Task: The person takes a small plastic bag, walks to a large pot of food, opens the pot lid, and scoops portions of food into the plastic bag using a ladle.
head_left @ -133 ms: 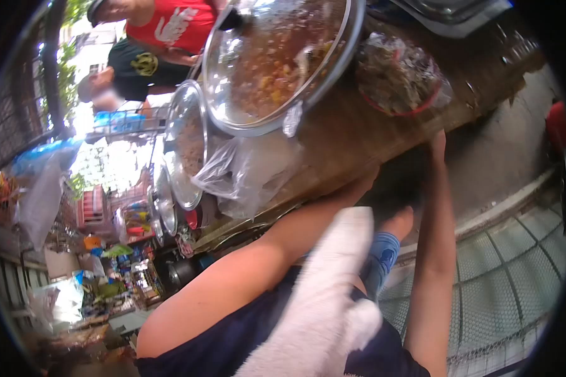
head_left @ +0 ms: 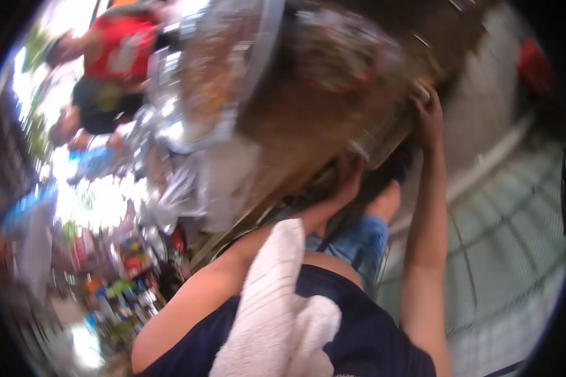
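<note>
Changed since the preceding view: a flat, brownish, roughly rectangular object with a paler edge [head_left: 390, 129] now shows between the hands, where only dark space was seen below the table edge. This suggests the object is being handled at that edge; blur prevents identification. The right hand [head_left: 429, 112] is nearly closed, fingers bent over the object's far end, and appears to grip it. The left hand [head_left: 351, 171] lies at the near end; its opening and any hold cannot be told.

Surface: a worn brown tabletop [head_left: 277, 132] extends beyond and to the left of both hands. On it, beyond the left hand, stands a large round metal pan [head_left: 269, 53] with orange-brown food under a clear cover. A clear plastic bag [head_left: 182, 195] lies left of that hand. A red-rimmed bowl under crumpled clear film [head_left: 346, 53] sits beyond the hands, nearer them than the pan.

Room: pale green, grid-lined flooring [head_left: 484, 239] lies to the right of the right forearm. A person in a red top [head_left: 122, 53] is far left, past the pan. A white towel [head_left: 267, 295] hangs nearer the wearer than either hand.
</note>
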The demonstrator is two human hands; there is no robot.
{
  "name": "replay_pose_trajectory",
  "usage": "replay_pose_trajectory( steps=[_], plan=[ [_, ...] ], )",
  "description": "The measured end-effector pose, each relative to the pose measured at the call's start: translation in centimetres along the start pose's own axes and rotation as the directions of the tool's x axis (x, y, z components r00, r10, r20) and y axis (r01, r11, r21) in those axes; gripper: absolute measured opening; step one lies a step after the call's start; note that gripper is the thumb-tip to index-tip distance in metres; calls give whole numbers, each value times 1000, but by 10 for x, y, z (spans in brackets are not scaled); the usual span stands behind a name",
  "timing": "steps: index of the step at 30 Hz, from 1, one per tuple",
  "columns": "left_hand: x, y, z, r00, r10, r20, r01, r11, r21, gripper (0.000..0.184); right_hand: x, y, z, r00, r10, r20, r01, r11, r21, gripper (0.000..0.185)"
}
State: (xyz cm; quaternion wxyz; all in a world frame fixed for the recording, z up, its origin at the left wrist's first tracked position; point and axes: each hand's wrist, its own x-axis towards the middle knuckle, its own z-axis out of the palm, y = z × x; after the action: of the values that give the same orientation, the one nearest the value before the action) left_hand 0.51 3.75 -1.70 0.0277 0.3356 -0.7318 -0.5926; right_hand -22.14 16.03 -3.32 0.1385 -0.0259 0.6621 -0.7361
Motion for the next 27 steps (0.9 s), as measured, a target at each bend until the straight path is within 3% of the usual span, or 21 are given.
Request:
replay_pose_trajectory(
  steps=[2, 4, 6, 7, 8, 10, 11, 13, 15, 18, 21, 24, 27],
  plan=[
    [-52, 22, -6, 923, 72, 377, -156, 968, 195, 34, -37, 1, -91, 975, 166, -147, -143, 977, 157, 45],
    [-51, 15, -25, 793, 292, 535, -548, 727, 415, 30, -79, 20, -155, 924, 251, -288, -147, 929, 339, 46],
    [-29, -6, -22, 923, 164, 347, -309, 853, 420, 27, -121, 57, -230, 846, 250, -471, -25, 901, 434, 43],
    [-4, -12, -20, 946, 168, 279, -282, 852, 442, 26, -135, 51, -245, 786, 286, -548, 37, 863, 504, 44],
    [30, -16, -17, 964, 179, 199, -254, 846, 469, 25, -141, 70, -265, 651, 265, -712, 54, 918, 392, 42],
    [101, -16, 8, 922, 385, 31, -358, 821, 444, 23, -137, 81, -273, 526, 242, -816, 171, 909, 380, 42],
    [147, -28, 8, 912, 409, -35, -336, 792, 510, 24, -135, 89, -269, 461, 243, -854, 215, 902, 373, 42],
    [228, -61, 4, 975, 214, -55, -129, 751, 648, 27, -127, 109, -259, 437, 273, -857, 103, 931, 350, 42],
    [282, -93, 2, 997, -15, -77, 72, 561, 825, 29, -113, 117, -249, 436, 267, -859, 53, 946, 321, 43],
    [324, -134, 4, 981, -146, -125, 165, 304, 938, 31, -121, 127, -248, 487, 318, -813, -6, 932, 361, 42],
    [348, -163, 3, 965, -200, -172, 213, 204, 956, 33, -134, 139, -265, 477, 321, -818, -24, 935, 353, 42],
    [350, -172, -3, 958, -193, -213, 259, 264, 929, 36, -139, 159, -277, 495, 345, -798, -50, 927, 371, 42],
    [337, -160, -9, 947, -139, -289, 318, 516, 795, 38, -119, 166, -276, 646, 328, -689, 67, 875, 480, 42]
  ],
)
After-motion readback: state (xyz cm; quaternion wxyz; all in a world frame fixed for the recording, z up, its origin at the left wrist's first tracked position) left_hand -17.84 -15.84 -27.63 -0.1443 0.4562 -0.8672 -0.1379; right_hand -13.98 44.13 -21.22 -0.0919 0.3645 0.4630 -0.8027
